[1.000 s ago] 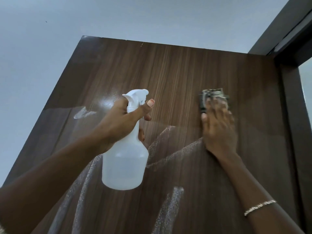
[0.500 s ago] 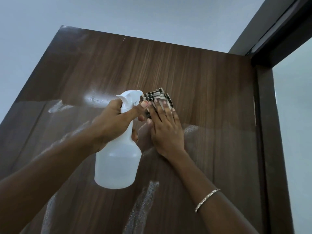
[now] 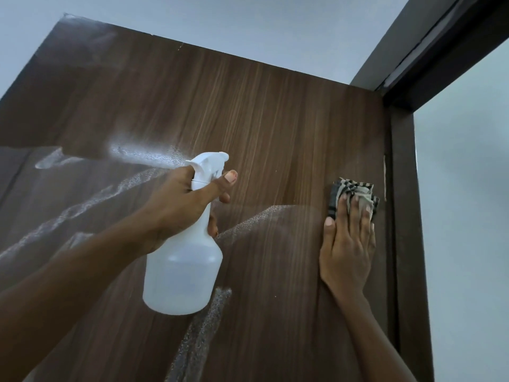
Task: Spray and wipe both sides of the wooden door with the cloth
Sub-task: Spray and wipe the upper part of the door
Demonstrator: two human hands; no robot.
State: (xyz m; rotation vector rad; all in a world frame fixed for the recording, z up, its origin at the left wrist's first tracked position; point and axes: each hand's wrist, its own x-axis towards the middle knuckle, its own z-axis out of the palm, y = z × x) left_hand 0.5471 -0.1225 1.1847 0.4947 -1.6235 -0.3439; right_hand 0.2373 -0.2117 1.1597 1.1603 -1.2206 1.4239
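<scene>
A plain indoor room or passage, likely in a home. A tall, dark wood-grain door meets a darker door frame on the right. A bare, pale painted wall lies beyond the frame.

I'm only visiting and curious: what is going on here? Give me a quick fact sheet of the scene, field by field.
Activity: a person spraying and wiping a wooden door
Left hand: grips the neck of a white spray bottle
Right hand: flat, pressing a folded striped cloth against the door
Cloth position: near the door's right edge, beside the dark door frame
Door surface: whitish spray streaks on the left and lower parts
</scene>
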